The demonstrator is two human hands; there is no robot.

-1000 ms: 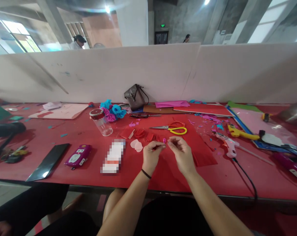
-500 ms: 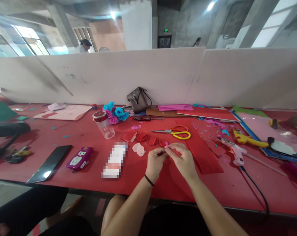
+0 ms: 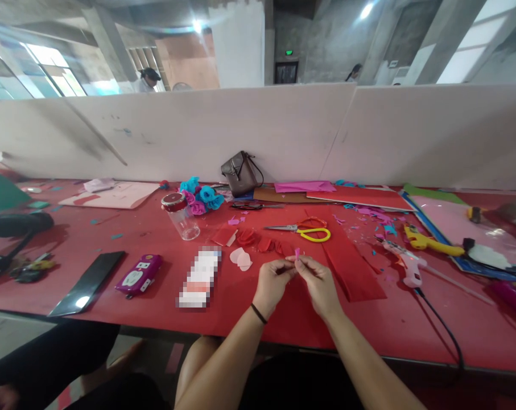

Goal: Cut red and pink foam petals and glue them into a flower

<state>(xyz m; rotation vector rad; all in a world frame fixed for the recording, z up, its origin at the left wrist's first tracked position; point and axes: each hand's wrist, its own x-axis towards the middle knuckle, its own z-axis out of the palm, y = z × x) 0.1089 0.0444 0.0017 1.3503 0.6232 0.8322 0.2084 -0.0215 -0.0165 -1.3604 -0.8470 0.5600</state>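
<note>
Above the red table (image 3: pixel 168 319), a small strip of pink paper (image 3: pixel 297 253) stands up between my fingertips. My right hand (image 3: pixel 320 282) pinches it between thumb and fingers. My left hand (image 3: pixel 273 282) meets it from the other side, its fingers pinched together at the base of the paper; most of its grip is hidden. Just beyond my hands lie red crepe paper pieces (image 3: pixel 247 237) and scissors with yellow and orange handles (image 3: pixel 313 233). Pale pink paper petals (image 3: pixel 241 259) rest left of my left hand. A folded red crepe sheet (image 3: pixel 355 270) is to the right.
A phone (image 3: pixel 199 279), a purple case (image 3: pixel 138 276) and a lidded clear jar (image 3: pixel 183 219) stand left. Blue and pink paper flowers (image 3: pixel 202 196) and a dark bag (image 3: pixel 241 176) are behind. A corded pink glue gun (image 3: pixel 411 270) and a yellow glue gun (image 3: pixel 432 243) lie right.
The pink paper has shifted slightly right and turned more upright between my fingertips. My left hand has moved a little right, closer against my right hand.
</note>
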